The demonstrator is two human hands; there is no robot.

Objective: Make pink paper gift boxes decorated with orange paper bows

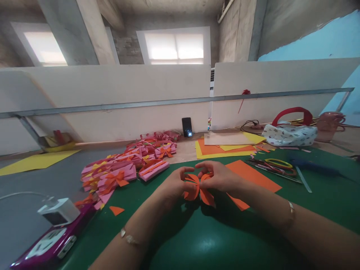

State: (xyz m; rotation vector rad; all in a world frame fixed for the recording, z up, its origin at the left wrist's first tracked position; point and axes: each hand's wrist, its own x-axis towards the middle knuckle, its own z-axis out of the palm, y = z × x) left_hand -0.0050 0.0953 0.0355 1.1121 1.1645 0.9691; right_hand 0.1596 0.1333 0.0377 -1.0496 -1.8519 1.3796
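Orange bow: the paper bow (194, 192) is between your fingertips, mid-width over the green worktop (208, 240), short of its far edge. Can't tell if its lower tips touch down.
Left hand: yours (177, 183) is curled, thumb and fingers pinching the left loops.
Right hand: yours (218, 177) has its thumb at the bow's middle, fingers bent over the right loops; pinched, not spread.
Handling: looks like folded paper, so light, springy, easily creased or torn. Slip unlikely, crushing more so.
Where to grip: the pinched waist is probably stiffest. Keep pads light on the loops; they'd flatten under a squeeze.
Orange sheet: the flat one (257, 178) lies just right of your bow, partly behind your right forearm, toward the far edge.
Pink bundles: the pile (126, 176) sits at the far left corner, some topped with orange bows.
Scissors: the yellow-handled pair (278, 163) is toward the far right corner, well clear of your fingers.
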